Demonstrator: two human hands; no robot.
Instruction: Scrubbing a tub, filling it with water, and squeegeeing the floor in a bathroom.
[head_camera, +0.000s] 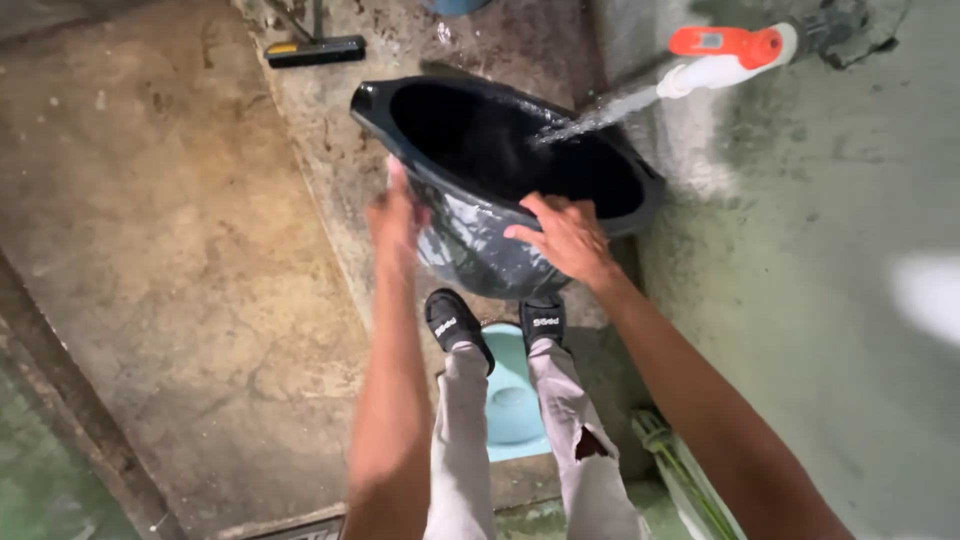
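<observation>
**Basin held tilted under a running tap**

Basin (470, 250), black plastic and oval, sits near the middle of the view, tipped so its dark inside faces up toward one o'clock. Water streams from a white tap (715, 70) with an orange-red handle at two o'clock and lands inside the basin's far wall. The left hand (395, 215) grips the rim at the basin's nine o'clock side, fingers curled over the edge and clamped on it, though motion blur hides the fingertips. The right hand (565, 235) lies on the rim at the basin's five o'clock side, fingers spread a little apart and pressed flat against the wet outer wall and lip. Both arms reach up from six o'clock. Below the basin stand two feet in black sandals (455, 325), legs in pale grey trousers (560, 430) with a tear at the right knee. Between the feet lies a light blue plastic piece (510, 395). A dark flat tool (315, 50) with a yellow mark rests at eleven o'clock on the stained concrete floor (170, 250). The grey-green wall (830, 250) fills the three o'clock side.
</observation>
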